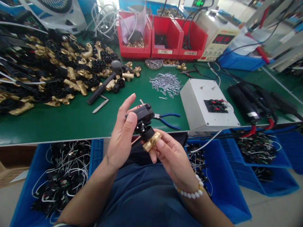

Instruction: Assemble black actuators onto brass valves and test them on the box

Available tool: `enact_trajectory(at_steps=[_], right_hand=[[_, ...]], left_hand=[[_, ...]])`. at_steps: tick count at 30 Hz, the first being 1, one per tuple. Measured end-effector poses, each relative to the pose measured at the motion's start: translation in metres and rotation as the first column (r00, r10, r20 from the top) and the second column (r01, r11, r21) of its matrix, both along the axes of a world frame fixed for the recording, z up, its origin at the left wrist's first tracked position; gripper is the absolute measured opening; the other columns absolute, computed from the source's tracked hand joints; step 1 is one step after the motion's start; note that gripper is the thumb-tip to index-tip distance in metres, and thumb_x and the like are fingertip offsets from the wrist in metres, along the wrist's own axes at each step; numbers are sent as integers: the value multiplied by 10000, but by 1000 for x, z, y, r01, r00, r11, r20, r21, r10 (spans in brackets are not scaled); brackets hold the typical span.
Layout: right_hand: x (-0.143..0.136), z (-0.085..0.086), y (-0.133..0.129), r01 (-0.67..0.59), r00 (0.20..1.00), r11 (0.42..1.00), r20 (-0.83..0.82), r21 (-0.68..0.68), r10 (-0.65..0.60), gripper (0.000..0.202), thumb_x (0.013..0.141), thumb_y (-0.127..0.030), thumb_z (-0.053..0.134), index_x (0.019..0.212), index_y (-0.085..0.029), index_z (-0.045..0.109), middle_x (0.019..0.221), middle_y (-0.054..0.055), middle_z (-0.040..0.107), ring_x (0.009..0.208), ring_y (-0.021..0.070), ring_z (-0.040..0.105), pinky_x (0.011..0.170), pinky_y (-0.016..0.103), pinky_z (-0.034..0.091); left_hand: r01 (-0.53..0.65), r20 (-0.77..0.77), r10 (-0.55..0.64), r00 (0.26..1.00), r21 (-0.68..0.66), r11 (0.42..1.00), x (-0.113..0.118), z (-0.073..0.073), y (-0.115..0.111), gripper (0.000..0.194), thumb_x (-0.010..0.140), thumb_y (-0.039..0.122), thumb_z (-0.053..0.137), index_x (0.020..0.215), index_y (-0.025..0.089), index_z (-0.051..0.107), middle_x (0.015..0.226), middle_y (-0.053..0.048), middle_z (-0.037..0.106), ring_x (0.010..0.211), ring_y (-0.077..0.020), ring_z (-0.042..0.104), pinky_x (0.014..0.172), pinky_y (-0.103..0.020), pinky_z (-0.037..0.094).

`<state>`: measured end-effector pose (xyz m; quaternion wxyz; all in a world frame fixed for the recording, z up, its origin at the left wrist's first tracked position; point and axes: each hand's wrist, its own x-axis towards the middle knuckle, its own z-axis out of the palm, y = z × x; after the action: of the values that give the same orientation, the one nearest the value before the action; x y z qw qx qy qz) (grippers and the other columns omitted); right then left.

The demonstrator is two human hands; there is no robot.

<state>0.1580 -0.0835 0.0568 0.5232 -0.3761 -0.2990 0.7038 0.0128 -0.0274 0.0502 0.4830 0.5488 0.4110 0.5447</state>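
Note:
Above my lap, at the bench's front edge, both hands hold a brass valve body (151,142) joined to a black actuator housing (144,113) by a black collar. My left hand (120,135) grips the housing with the thumb on its near side, its other fingers partly hidden behind. The fingers of my right hand (171,149) are closed around the brass end. Just beyond the parts, blue-handled pliers (169,119) lie on the green bench top. A pile of silver spring clips (165,83) is farther back.
Brass valves and black parts (71,72) heap up at left, beside a black hammer (104,84). Red bins (134,52) line the back. A grey test box (208,104) stands at right. Blue crates (97,154) of wired parts sit below the bench.

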Motion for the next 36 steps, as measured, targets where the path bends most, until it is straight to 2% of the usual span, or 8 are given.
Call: enact_trajectory(at_steps=[4,7,16,19,24,26,31,36], right_hand=[[2,2,-1,-55,995,998,-83,11,55,329,942,-420,718,1148,-165,687,889,46,708,541,31,498,513,156,397],[4,3,-1,-74,990,997,-121,18,76,303,961,-429,693,1104,-164,716,892,56,716,522,19,460,501,148,368],[7,2,2,-148,952,989,-274,-16,138,317,957,-475,673,974,-162,718,830,54,723,464,17,380,463,153,354],[5,2,-1,-76,985,997,-154,21,79,305,962,-457,674,1060,-170,703,862,45,715,500,22,451,481,155,368],[1,6,-6,68,987,996,144,65,-76,376,890,-378,769,1187,-193,630,854,10,692,574,63,563,572,197,487],[1,8,-6,63,986,996,152,63,-72,362,888,-376,770,1169,-192,635,822,4,684,570,67,565,565,198,489],[1,8,-2,-65,997,998,-38,24,66,395,978,-535,614,1053,-155,692,770,37,681,488,49,479,455,177,393],[-8,11,-8,131,974,986,174,101,-148,370,898,-403,762,1177,-204,623,779,-10,673,594,84,618,582,197,530]], left_hand=[[26,-65,-18,998,119,993,-2,1,-4,475,1061,518,387,1497,363,494,1489,-13,594,1402,-251,541,1212,-449,428],[30,-116,-8,993,191,981,-3,6,-4,463,1065,495,399,1507,387,482,1534,19,557,1463,-246,477,1265,-451,353],[80,46,-81,996,15,997,-2,11,-7,431,1064,486,413,1437,347,579,1435,-10,650,1296,-255,639,1135,-426,520],[49,-7,-49,999,35,998,-2,11,-8,425,1066,473,414,1447,361,565,1464,3,626,1337,-252,606,1151,-421,503],[22,-178,22,984,240,971,-5,12,-7,422,1065,416,454,1478,370,527,1518,28,578,1432,-231,511,1236,-410,397],[31,-214,35,976,295,955,-5,13,-8,424,1063,400,464,1481,363,524,1523,26,573,1428,-229,514,1236,-405,397],[36,-198,25,980,295,955,-3,15,-11,439,1065,417,446,1494,342,507,1531,-2,565,1420,-252,524,1227,-436,409],[41,-227,29,974,297,954,-3,15,-10,427,1070,390,447,1490,344,507,1541,14,553,1443,-233,498,1229,-404,400]])
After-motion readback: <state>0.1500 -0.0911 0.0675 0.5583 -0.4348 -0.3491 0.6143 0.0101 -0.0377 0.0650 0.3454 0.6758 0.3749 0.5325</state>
